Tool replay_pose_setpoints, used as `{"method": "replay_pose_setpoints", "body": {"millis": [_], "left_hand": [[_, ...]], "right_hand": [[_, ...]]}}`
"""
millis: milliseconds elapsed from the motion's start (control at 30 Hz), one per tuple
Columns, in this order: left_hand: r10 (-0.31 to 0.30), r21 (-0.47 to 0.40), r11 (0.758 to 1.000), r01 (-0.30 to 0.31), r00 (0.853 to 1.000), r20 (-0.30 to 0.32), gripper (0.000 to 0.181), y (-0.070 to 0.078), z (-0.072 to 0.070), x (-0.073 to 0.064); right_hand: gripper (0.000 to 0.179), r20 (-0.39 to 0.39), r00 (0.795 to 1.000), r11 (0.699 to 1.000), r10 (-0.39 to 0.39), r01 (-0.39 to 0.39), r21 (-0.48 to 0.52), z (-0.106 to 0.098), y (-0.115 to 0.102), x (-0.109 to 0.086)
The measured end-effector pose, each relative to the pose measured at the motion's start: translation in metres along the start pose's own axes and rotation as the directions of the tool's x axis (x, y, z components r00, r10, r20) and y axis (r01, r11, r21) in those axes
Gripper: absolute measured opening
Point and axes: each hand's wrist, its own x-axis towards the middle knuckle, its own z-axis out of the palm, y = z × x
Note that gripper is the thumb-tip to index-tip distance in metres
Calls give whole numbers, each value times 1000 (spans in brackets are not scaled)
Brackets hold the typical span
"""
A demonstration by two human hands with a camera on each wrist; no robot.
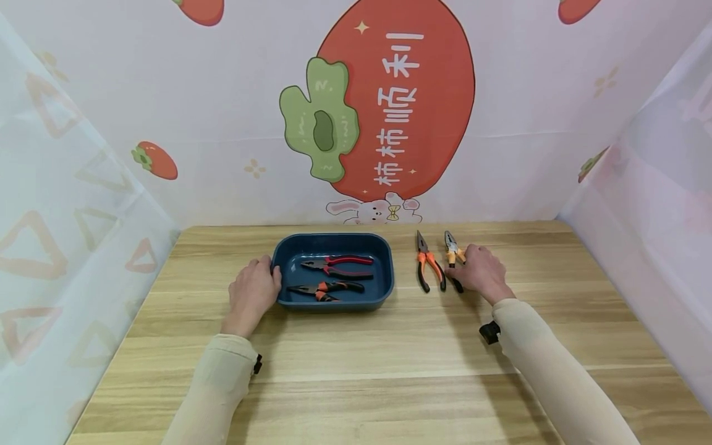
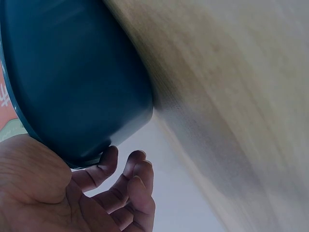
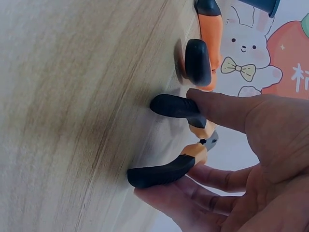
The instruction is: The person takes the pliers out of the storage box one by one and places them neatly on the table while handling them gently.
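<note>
My left hand [image 1: 253, 292] grips the left end of a dark blue plastic tub [image 1: 339, 306], thumb at the rim and fingers against the outer wall. Inside the tub lie red-and-black pliers [image 1: 350, 275] and orange-and-black pliers [image 1: 339, 286], their jaws pointing left. To the right, my right hand [image 1: 483, 272] holds combination pliers [image 1: 451, 242] with yellow-and-black handles on the table. In the right wrist view the thumb presses one black handle [image 3: 171, 106] and the fingers lie along the other, the handles spread apart.
Orange-and-black long-nose pliers [image 1: 423, 256] lie between the tub and my right hand, jaws toward the back wall. A wood-grain table [image 1: 356, 377] carries everything. Printed cloth walls [image 1: 233, 111] stand at the back and both sides.
</note>
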Motion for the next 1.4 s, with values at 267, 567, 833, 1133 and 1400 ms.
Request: {"method": "replay_pose_setpoints", "body": {"millis": [267,567,833,1133,1400], "left_hand": [[3,-1,1000,-3,1000,-2,30,-1,-1,-1],[6,0,1000,-6,1000,2,30,-1,-1,-1],[18,1,1000,-18,1000,-14,29,-2,-2,-2],[11,-5,1000,-11,1000,-12,29,-2,-1,-2],[12,-7,1000,-13,1000,-9,30,-1,-2,-1]], "right_hand": [[44,32,999,999,20,-19,-28,-1,-1,2],[44,58,998,998,32,-29,-51,-2,-4,5],[45,85,995,996,48,-42,-78,-3,-7,7],[46,87,994,995,69,-62,-79,-2,-8,7],[44,76,994,993,76,-68,-96,1,-5,7]]}}
